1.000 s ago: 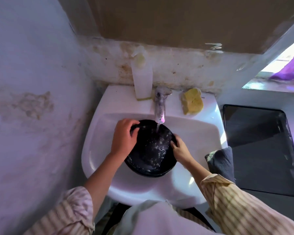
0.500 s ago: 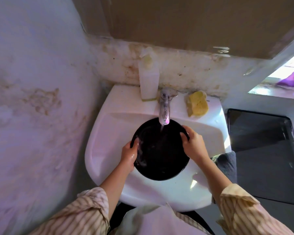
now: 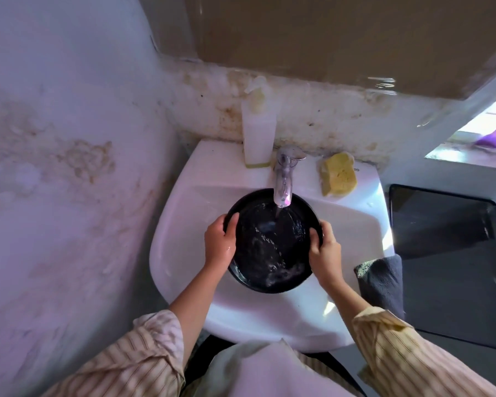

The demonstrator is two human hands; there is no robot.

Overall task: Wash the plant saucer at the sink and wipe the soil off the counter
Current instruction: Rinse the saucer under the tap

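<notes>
A round black plant saucer (image 3: pixel 272 245) lies face up in the white sink (image 3: pixel 181 230), under the chrome tap (image 3: pixel 283 181). Water runs from the tap onto it and pools inside. My left hand (image 3: pixel 219 243) grips the saucer's left rim, thumb over the edge. My right hand (image 3: pixel 324 250) grips the right rim in the same way. Both sleeves are striped beige.
A white soap bottle (image 3: pixel 258 133) and a yellow sponge (image 3: pixel 338 174) stand on the sink's back ledge. A grey cloth (image 3: pixel 381 282) hangs at the sink's right edge, beside a dark counter (image 3: pixel 453 253). A stained wall closes the left side.
The saucer has settled flatter under the tap and now holds splashing water. My right hand slid down the right rim; my left hand moved up the left rim.
</notes>
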